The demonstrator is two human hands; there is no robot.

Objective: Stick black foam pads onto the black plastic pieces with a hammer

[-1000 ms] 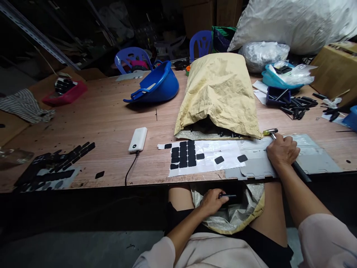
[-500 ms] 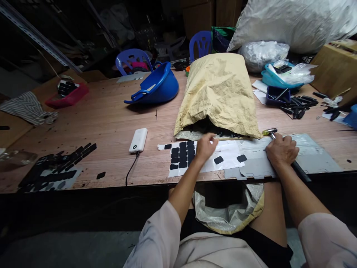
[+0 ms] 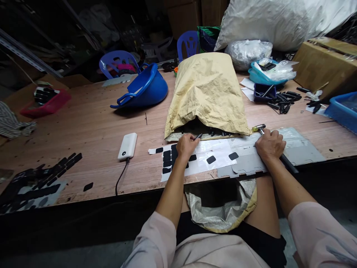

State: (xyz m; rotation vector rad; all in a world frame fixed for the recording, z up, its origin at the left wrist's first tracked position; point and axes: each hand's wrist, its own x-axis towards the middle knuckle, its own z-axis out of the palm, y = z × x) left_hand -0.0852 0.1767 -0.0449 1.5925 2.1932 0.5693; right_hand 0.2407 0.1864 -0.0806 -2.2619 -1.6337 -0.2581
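Two grips: left hand (image 3: 185,146) pinches slim black rod (image 3: 198,136) mid-frame; right hand (image 3: 270,144) clasps black-handled, yellow-tipped hammer (image 3: 289,164); hold it steady.

A power bank (image 3: 127,146) lies left of centre, its cable (image 3: 121,172) running to the table's (image 3: 95,130) near edge. Beyond it, a blue basin (image 3: 153,87) sits tilted. Far left, a pink tray (image 3: 60,104) stands near striped cloth (image 3: 8,123); far right, a teal basin (image 3: 264,77) stands near a carton (image 3: 329,69).

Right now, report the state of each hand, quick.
Left hand: closed, pinching a small dark piece at the yellow sack's open mouth.
Right hand: closed around the hammer.
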